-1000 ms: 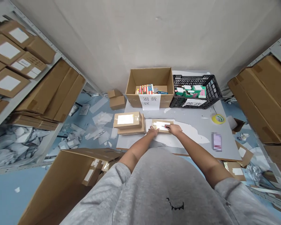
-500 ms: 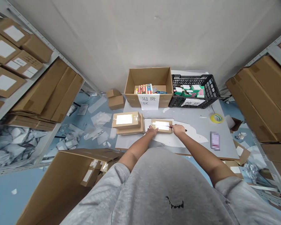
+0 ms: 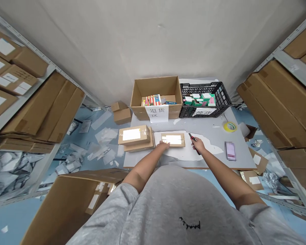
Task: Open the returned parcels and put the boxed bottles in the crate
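Observation:
A small cardboard box with a white label lies on white paper at the middle of the table. Around its left end my left hand is closed, steadying it against the tabletop. My right hand, right of the box and apart from it, grips a red and black utility knife. The knife points up and to the left, away from the box. Left of my left hand, a labelled cardboard box rests on a flatter carton.
Behind stand an open carton with books and a black crate with green and white boxes. Yellow tape and a pixelated pink item lie at right. A large open carton stands at lower left, between shelves.
My right hand with the utility knife has pulled away from the box's right end to the right. My left hand stays at the left end. The view has shifted slightly.

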A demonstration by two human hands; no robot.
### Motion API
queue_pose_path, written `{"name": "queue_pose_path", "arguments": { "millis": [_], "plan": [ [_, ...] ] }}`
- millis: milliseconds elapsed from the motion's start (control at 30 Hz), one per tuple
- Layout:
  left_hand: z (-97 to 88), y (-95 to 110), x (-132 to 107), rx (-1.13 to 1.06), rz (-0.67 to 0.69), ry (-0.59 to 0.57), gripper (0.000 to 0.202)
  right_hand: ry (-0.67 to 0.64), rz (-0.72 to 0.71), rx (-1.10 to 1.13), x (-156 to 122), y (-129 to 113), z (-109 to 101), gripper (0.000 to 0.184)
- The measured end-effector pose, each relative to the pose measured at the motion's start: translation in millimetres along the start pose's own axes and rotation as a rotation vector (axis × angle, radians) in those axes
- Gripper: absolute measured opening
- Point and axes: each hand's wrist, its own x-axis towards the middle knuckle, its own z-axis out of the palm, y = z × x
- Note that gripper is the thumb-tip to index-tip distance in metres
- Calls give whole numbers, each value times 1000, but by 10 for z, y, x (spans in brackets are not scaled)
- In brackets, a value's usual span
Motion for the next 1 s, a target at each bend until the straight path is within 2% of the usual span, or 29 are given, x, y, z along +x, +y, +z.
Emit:
{"name": "queue_pose_path", "arguments": {
  "millis": [67, 167, 233, 333, 400, 433, 533, 700, 800, 900, 1000],
  "plan": [
    [-72, 110, -7, 118, 78, -7, 58, -12, 42, 130, 4, -28, 169, 25],
    [-150, 322, -17, 173, 164, 48, 49, 18, 67, 130, 52, -65, 386, 37],
    [-164, 435, -18, 180, 280, 155, 54, 45, 81, 64, 108, -78, 472, 48],
    [-127, 481, 5, 179, 584, 307, 67, 47, 73, -48, 199, -81, 529, 60],
    [-77, 444, 39, 176, 738, 308, 76, 33, 63, -71, 248, -82, 547, 64],
    [-50, 421, 60, 174, 765, 282, 78, 32, 61, -76, 268, -87, 554, 64],
    [22, 386, 122, 172, 751, 250, 77, 52, 78, -96, 318, -127, 572, 63],
    [90, 450, 193, 211, 720, 299, 69, 37, 112, -123, 340, -212, 564, 58],
    [95, 474, 220, 231, 711, 276, 68, 105, 103, -118, 241, -189, 556, 42],
    [74, 481, 254, 248, 720, 247, 71, 107, 121, 44, 49, -133, 592, 26],
    [52, 496, 285, 248, 722, 231, 71, -30, 185, 270, -148, -125, 660, 28]
  ]
}}
